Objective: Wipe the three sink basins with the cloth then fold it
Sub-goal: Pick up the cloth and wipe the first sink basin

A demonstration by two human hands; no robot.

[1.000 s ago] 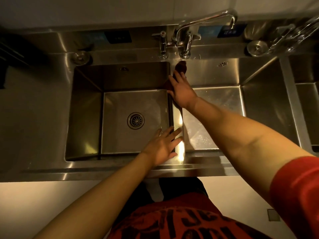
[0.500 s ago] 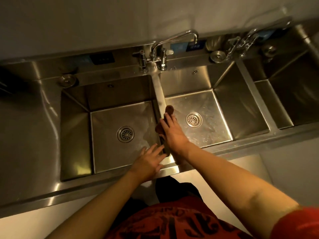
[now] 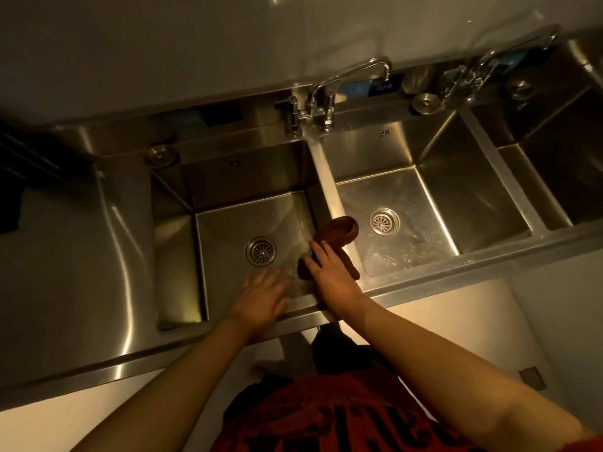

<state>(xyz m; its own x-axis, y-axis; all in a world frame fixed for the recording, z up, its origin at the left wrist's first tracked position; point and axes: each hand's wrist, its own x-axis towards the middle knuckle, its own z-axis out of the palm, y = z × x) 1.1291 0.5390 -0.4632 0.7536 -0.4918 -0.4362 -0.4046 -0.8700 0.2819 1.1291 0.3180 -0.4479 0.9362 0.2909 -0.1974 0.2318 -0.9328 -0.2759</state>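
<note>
Overhead, steel sink basins (image 3: 430,203), right hand (image 3: 332,275) pressing cloth (image 3: 339,236) on divider (image 3: 329,190)

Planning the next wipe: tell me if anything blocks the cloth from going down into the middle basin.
Nothing visible does. The cloth lies draped over the divider under the right hand, and the middle basin right beside it shows only its drain and some water on the floor. The left hand rests on the front rim, on the other side.
</note>
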